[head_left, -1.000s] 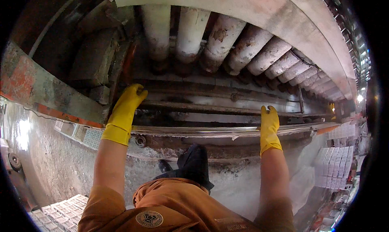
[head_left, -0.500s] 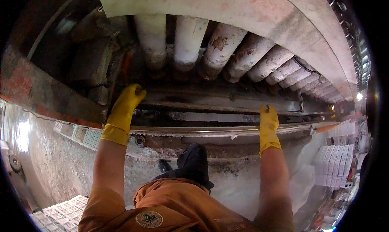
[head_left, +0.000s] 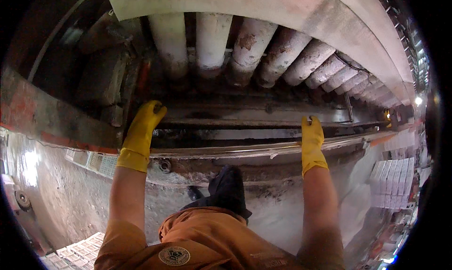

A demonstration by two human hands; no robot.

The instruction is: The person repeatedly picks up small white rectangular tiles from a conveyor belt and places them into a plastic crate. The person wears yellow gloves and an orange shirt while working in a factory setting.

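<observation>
Both of my hands wear yellow rubber gloves and reach forward over a long, dirty machine trough. My left hand (head_left: 145, 128) is closed, its fingers curled at the left end of a long dark metal ledge (head_left: 226, 123). My right hand (head_left: 312, 140) is likewise closed, well apart from the left, over the same ledge. What either hand grips is hidden by the gloves. Between my wrists, nearer to me, runs a pale, worn metal rail (head_left: 226, 151). A lighter strip (head_left: 254, 134) shows in the gap between ledge and rail.
A row of thick, crusted rollers (head_left: 214, 44) stretches beyond the hands, beneath a large pale cover (head_left: 282, 4). A rusty beam (head_left: 52, 110) lies at left. White grid-like trays are stacked at the right (head_left: 391, 183) and lower left (head_left: 82, 251). My foot (head_left: 194, 192) stands below the rail.
The view has shifted slightly, and the rollers appear a little higher. Both hands keep closed in nearly the same places along the ledge.
</observation>
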